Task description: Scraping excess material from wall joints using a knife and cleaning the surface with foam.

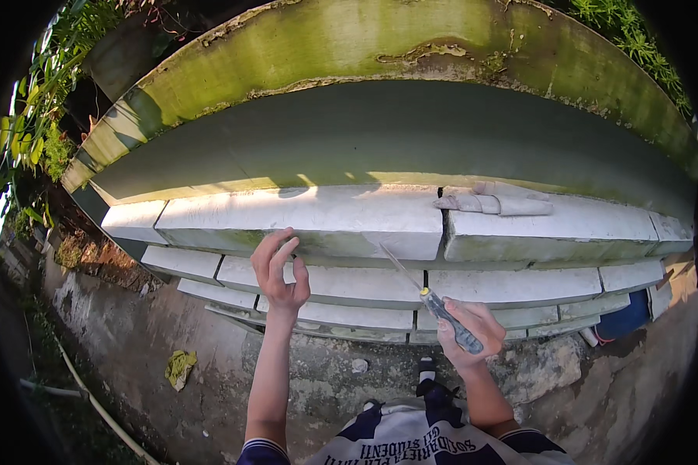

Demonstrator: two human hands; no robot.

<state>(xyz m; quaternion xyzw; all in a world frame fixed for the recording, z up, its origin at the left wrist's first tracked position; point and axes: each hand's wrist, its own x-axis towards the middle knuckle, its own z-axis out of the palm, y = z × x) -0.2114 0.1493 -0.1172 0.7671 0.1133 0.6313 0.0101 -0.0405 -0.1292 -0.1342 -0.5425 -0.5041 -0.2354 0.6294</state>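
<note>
In my right hand (471,334) is a hand tool (449,317) with a worn grey-blue handle, a yellow collar and a thin metal blade. Its tip points up and left, at the front face of a long white slab (302,210); I cannot tell if it touches. My left hand (280,270) holds nothing, its fingers curled and apart before the same slab's green-stained front face. On the neighbouring white slab (558,226), past a dark vertical gap, lies a folded, dusty pale sheet or cloth (500,203).
More white slabs (349,285) step down in rows towards my feet. Behind them rises a wall with a mossy rim (337,52). A crumpled yellow-green cloth (180,369) and a small pale lump (359,365) lie on the ground. A blue object (625,317) stands at right, a pipe (99,407) at left.
</note>
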